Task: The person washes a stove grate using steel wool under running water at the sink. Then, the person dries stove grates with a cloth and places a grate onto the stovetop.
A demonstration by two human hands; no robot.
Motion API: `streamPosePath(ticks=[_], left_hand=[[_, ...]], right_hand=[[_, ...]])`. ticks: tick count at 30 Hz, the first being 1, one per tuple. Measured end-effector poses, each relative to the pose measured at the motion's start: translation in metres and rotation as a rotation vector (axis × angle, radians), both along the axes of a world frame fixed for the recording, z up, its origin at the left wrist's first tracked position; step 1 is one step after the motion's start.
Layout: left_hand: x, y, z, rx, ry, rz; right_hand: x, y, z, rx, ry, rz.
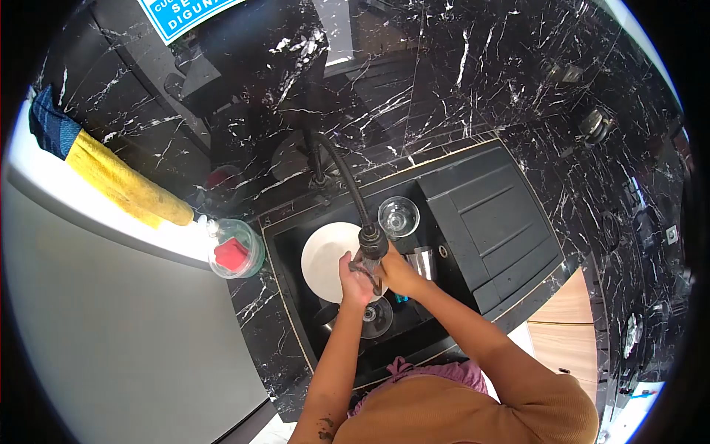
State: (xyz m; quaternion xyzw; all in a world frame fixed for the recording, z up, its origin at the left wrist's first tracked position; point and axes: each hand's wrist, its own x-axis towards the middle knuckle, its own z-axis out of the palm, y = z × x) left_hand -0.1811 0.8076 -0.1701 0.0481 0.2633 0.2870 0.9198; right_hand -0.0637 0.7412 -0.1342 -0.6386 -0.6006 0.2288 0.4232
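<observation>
Plate, white, just one, lies in the black sink below one tap, near one glass bowl, one glass dish and one metal cup. Left hand half cupped, right hand curled; whether they grip anything, I can't tell. Black marbled worktop flanks the sink.

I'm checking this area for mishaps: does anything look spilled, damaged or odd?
Nothing looks clearly spilled or broken around the sink. One oddity: the yellow cloth to its left shows brownish smudges, so it may be dirty.
</observation>
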Motion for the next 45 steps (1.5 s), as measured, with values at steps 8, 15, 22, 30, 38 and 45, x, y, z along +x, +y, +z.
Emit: streamPosePath(ticks=[8, 15, 22, 30, 38, 45], left_hand=[[0.002, 0.002, -0.067, 0.092, -0.237, -0.025], [0.019, -0.011, -0.009, 0.100, 0.293, 0.105], [0.024, 0.003, 0.020, 0.156, 0.334, 0.047], [0.017, -0.003, -0.006, 0.135, 0.251, 0.037], [0.013, 0.004, 0.003, 0.145, 0.236, 0.097], [0.001, -0.006, -0.011, 0.178, 0.279, 0.014]], right_hand=[[-0.007, 0.016, -0.004, -0.086, 0.121, -0.386], [0.011, 0.023, -0.029, -0.162, -0.127, -0.326], [-0.008, 0.027, -0.024, -0.038, 0.172, -0.354], [-0.008, 0.026, -0.027, -0.015, 0.082, -0.335], [-0.019, 0.027, -0.034, 0.044, 0.133, -0.360], [-0.011, 0.024, -0.019, -0.056, -0.054, -0.291]])
